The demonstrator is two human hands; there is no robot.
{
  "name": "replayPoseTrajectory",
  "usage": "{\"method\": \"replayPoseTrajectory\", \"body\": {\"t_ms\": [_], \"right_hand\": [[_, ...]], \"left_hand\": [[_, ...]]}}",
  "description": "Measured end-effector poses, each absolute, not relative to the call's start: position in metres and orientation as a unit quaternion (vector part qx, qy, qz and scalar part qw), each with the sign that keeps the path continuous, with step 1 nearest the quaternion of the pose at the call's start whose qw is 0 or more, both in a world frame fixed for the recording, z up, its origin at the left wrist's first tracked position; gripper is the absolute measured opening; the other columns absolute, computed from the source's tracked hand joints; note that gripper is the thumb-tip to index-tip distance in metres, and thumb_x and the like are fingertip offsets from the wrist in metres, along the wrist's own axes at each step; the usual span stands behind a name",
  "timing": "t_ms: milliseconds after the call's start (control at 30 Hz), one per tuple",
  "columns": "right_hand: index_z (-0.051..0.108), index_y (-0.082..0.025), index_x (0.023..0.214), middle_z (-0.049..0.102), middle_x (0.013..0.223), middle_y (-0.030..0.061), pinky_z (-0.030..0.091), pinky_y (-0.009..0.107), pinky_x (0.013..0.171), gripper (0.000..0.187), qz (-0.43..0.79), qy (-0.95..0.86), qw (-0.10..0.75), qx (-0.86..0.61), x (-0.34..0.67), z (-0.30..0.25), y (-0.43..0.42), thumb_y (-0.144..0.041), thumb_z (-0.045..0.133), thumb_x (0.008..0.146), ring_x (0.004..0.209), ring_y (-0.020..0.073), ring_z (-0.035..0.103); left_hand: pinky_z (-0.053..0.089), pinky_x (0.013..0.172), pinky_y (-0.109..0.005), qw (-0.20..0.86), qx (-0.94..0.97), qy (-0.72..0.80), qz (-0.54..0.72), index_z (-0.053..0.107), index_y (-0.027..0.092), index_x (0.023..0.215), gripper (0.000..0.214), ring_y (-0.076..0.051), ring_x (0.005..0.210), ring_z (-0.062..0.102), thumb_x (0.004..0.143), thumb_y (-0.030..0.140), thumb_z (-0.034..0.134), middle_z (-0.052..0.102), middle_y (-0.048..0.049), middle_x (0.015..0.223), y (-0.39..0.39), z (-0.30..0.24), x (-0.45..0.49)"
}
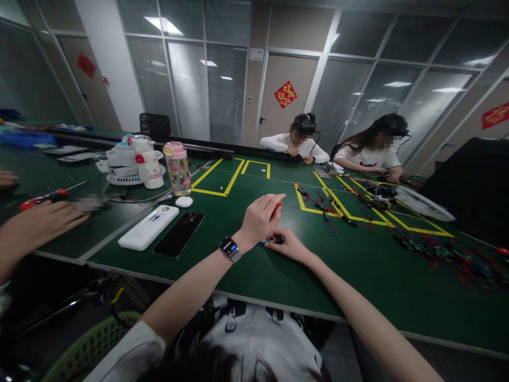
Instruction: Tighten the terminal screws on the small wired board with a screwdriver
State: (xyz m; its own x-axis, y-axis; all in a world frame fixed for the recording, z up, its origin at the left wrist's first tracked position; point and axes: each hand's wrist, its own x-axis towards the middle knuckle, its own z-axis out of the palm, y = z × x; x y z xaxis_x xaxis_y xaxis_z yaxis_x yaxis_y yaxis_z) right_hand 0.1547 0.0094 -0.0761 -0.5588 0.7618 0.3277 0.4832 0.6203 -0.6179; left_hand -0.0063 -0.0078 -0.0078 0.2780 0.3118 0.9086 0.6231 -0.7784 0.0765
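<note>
Over the green table point(222, 276), my left hand point(260, 220) is closed, with a smartwatch point(228, 248) on its wrist. Its fingers curl round an orange-red thing point(279, 203), mostly hidden, so its kind cannot be made out. Just below and to the right, my right hand point(290, 245) rests low on the table, thumb and fingers pinching a small dark part with wires point(263, 242). A bit of blue wire sticks out at its left side. The two hands are close together, and the left one covers much of what lies between them.
A black phone point(178, 234), a white power bank point(149, 228), an earbud case point(184, 202) and a bottle point(178, 170) stand left. Wire bundles point(457, 260) lie right, others inside yellow tape. A co-worker's hand point(43, 225) and a red screwdriver point(43, 200) are far left; two people sit opposite.
</note>
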Motion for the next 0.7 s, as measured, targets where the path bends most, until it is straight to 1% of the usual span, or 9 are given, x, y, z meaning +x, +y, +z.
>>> {"method": "replayPoseTrajectory", "body": {"t_ms": [167,233,300,400,467,567,700], "right_hand": [[0.062,-0.016,0.075,0.049,0.063,-0.0034,0.033,0.025,0.058,0.013,0.240,-0.848,0.295,-0.368,0.1551,-0.0775,0.0100,-0.027,0.070,0.075,0.059,0.0117,0.042],[0.062,-0.016,0.075,0.049,0.063,-0.0033,0.033,0.025,0.058,0.014,0.239,-0.848,0.295,-0.369,0.1549,-0.0779,0.0101,-0.027,0.070,0.075,0.059,0.0118,0.042],[0.061,-0.017,0.075,0.049,0.063,-0.0032,0.033,0.025,0.058,0.014,0.237,-0.848,0.294,-0.371,0.1546,-0.0778,0.0101,-0.028,0.070,0.075,0.059,0.0119,0.042],[0.060,-0.017,0.072,0.048,0.062,-0.0032,0.033,0.025,0.057,0.015,0.232,-0.850,0.293,-0.370,0.1541,-0.0770,0.0096,-0.029,0.069,0.076,0.059,0.0119,0.041],[0.059,-0.017,0.071,0.047,0.062,-0.0033,0.032,0.025,0.056,0.016,0.228,-0.852,0.294,-0.368,0.1540,-0.0767,0.0093,-0.029,0.069,0.076,0.058,0.0118,0.041],[0.059,-0.018,0.070,0.047,0.062,-0.0035,0.032,0.024,0.056,0.016,0.223,-0.853,0.294,-0.370,0.1543,-0.0768,0.0094,-0.028,0.069,0.076,0.059,0.0117,0.041],[0.061,-0.017,0.072,0.049,0.063,-0.0034,0.033,0.025,0.057,0.013,0.227,-0.852,0.291,-0.371,0.1546,-0.0770,0.0096,-0.027,0.069,0.076,0.059,0.0119,0.043]], "left_hand": [[0.052,0.073,-0.029,0.164,-0.774,-0.310,-0.526,0.058,0.016,0.111,0.022,-0.018,0.083,0.060,0.096,0.025,0.045,0.062,-0.0062,0.091,-0.0089,-0.0080,-0.0067],[0.051,0.071,-0.028,0.170,-0.774,-0.310,-0.525,0.060,0.015,0.109,0.022,-0.018,0.081,0.059,0.096,0.028,0.046,0.060,-0.0058,0.088,-0.0091,-0.0083,-0.0073],[0.052,0.074,-0.029,0.161,-0.779,-0.301,-0.525,0.058,0.015,0.113,0.025,-0.018,0.086,0.059,0.097,0.026,0.043,0.060,-0.0076,0.094,-0.0095,-0.0085,-0.0075],[0.051,0.084,-0.031,0.134,-0.786,-0.290,-0.530,0.054,0.014,0.123,0.031,-0.019,0.099,0.059,0.098,0.019,0.034,0.060,-0.0105,0.108,-0.0104,-0.0087,-0.0066],[0.051,0.086,-0.031,0.118,-0.784,-0.290,-0.537,0.051,0.014,0.126,0.033,-0.018,0.102,0.059,0.098,0.016,0.032,0.060,-0.0106,0.111,-0.0108,-0.0090,-0.0056],[0.052,0.083,-0.030,0.112,-0.776,-0.294,-0.547,0.052,0.014,0.126,0.031,-0.018,0.098,0.059,0.098,0.018,0.036,0.060,-0.0094,0.107,-0.0107,-0.0098,-0.0041],[0.052,0.074,-0.028,0.129,-0.764,-0.311,-0.551,0.058,0.017,0.115,0.025,-0.016,0.086,0.058,0.097,0.025,0.044,0.056,-0.0066,0.096,-0.0101,-0.0112,-0.0040]]}}
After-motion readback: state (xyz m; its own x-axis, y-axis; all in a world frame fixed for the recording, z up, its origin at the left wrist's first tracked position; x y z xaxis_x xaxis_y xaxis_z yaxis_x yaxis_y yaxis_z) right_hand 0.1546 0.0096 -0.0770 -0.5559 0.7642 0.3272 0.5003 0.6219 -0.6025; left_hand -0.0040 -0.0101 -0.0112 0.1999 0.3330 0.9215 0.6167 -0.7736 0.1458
